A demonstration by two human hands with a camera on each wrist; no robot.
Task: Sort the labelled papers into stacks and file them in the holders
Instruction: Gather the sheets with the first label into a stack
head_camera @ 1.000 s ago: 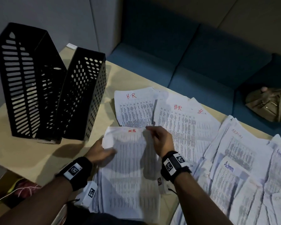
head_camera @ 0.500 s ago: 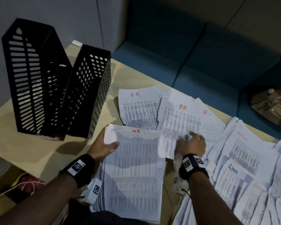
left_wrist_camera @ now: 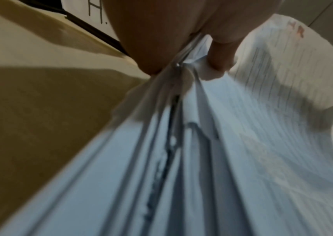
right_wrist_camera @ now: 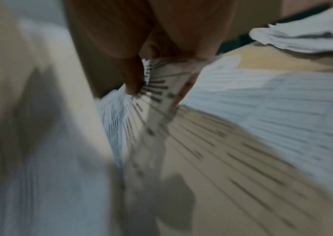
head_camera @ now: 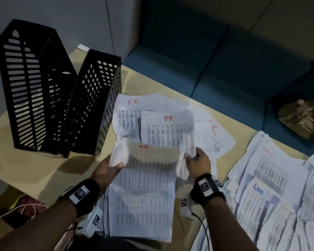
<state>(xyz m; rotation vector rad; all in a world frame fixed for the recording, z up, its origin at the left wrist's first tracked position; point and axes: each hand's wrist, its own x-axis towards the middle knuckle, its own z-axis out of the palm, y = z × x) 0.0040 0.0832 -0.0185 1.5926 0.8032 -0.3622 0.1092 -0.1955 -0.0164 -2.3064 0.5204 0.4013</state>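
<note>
Dim room, hard shadows across table (head_camera: 34,171); both wrist views motion-blurred, edges stretched.

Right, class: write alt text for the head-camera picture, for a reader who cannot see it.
A person's left hand grips a stack of papers marked HR while the right hand pinches another HR sheet on a tan table. Two black holders stand to the left; Admin papers lie to the right.

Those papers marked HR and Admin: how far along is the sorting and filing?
Sorting looks well along: HR sheets lie near the holders and Admin sheets lie apart on the right. In hand: the left hand grips the HR stack, while the right hand pinches another HR sheet to add. Left: both black holders appear empty, so filing has not begun.
</note>
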